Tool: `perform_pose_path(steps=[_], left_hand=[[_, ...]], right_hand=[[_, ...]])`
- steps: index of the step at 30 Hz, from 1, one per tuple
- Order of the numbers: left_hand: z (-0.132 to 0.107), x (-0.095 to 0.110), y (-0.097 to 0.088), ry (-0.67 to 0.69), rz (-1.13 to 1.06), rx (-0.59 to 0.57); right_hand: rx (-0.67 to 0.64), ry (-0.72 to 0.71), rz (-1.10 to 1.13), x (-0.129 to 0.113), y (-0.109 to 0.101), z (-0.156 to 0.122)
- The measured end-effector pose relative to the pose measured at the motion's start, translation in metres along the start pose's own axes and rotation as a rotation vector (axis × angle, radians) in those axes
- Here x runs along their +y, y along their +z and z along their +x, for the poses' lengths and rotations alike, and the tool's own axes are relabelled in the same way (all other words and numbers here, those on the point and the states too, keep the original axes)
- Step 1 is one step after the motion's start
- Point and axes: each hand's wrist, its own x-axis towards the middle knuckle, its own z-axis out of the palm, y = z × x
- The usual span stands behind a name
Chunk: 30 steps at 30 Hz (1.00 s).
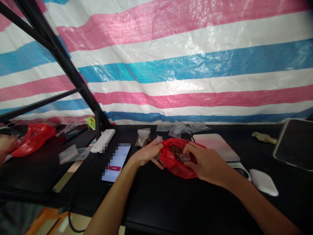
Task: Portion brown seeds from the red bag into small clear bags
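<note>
A red plastic bag (179, 173) lies open above the black table, with small brown granules (175, 150) inside. My left hand (149, 152) is closed at the bag's left rim, and crumpled clear plastic (159, 140) shows by its fingers. At the bag's mouth, my right hand (201, 160) pinches a small clear cup (185, 158) over the granules; its fingertips are partly hidden. A small zip bag (143, 137) of brown pieces stands just behind my left hand.
Behind lie several clear zip bags (177, 129). A scale (220, 147) and a white case (264, 182) are right; a phone (117, 163) and a white power strip (104, 140) are left. Far left, another person's hand (8, 143) is near a red bag (35, 138).
</note>
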Motion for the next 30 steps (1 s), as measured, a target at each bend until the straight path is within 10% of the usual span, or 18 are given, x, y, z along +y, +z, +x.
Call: perform_pose_path(steps=[8, 16, 30], left_hand=[[0.017, -0.011, -0.002, 0.048, -0.200, -0.105], [0.028, -0.017, 0.001, 0.286, -0.034, 0.097], [0.036, -0.026, 0.004, 0.271, -0.265, 0.007]], right_hand=[[0.020, 0.048, -0.003, 0.005, 0.013, 0.003], [0.056, 0.085, -0.110, -0.001, 0.018, 0.007], [0.121, 0.133, -0.009, -0.009, 0.022, 0.010]])
